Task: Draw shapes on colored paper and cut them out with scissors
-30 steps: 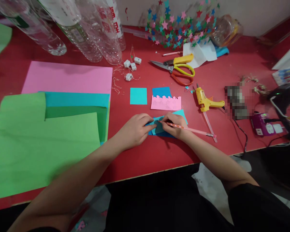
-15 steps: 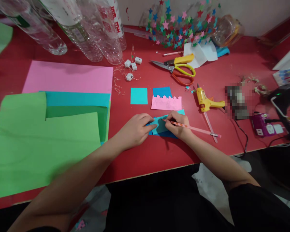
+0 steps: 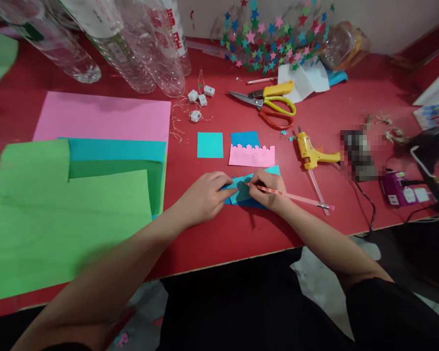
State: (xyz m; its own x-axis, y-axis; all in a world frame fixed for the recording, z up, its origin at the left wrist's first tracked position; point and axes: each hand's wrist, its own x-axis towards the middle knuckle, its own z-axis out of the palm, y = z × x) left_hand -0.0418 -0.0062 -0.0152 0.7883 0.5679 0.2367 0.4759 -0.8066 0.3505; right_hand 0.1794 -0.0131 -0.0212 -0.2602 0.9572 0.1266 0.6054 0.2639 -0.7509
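My right hand [image 3: 268, 189] is closed around a pink pencil [image 3: 296, 197], its tip on a light blue paper strip [image 3: 242, 190]. The strip lies slanted over a darker blue piece of paper [image 3: 256, 203]. My left hand [image 3: 209, 196] rests flat at the strip's left end, fingers stretched out and pressing on the papers. Just beyond the hands lies a pink paper strip [image 3: 251, 156] with a notched upper edge, partly over a blue paper piece [image 3: 245, 139]. A turquoise paper square [image 3: 209, 145] is to their left.
Large green sheets [image 3: 106, 209] and a pink sheet [image 3: 106, 114] cover the left side. Plastic bottles [image 3: 131, 58] stand at the back left. Scissors [image 3: 258, 101] and a yellow glue gun [image 3: 310, 153] lie beyond and right of the hands. Small star shapes [image 3: 272, 41] hang along the back.
My right hand and the pencil tip have shifted very slightly left along the strip. My left hand stays in place.
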